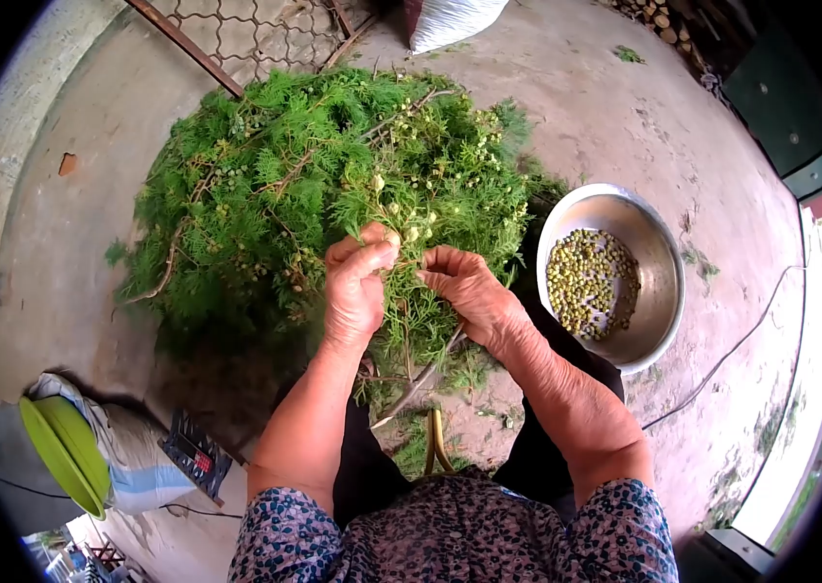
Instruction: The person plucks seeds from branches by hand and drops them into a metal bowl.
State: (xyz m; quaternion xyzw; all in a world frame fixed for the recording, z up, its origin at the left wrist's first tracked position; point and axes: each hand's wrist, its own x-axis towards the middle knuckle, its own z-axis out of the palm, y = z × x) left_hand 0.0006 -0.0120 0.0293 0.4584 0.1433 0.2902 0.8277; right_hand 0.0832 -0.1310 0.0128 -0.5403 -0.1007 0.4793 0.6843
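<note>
A large heap of green conifer branches (275, 185) with small pale green cones lies on the floor before me. My left hand (360, 282) is closed in a pinch on a leafy sprig at the heap's near side. Just right of it, my right hand (469, 290) has its thumb and forefinger pressed together among the foliage; whatever is between them is too small to name. To the right of the heap stands a metal bowl (664, 282) holding many small green cones (586, 282). A bare branch end (416, 389) points toward my knees.
At the lower left are a lime green basin (66, 442) and a grey-white sack (143, 462). A white sack (450, 21) stands at the top, beside a metal grate (245, 29). A thin cable (732, 350) crosses the concrete floor at right. Firewood (662, 19) lies at the upper right.
</note>
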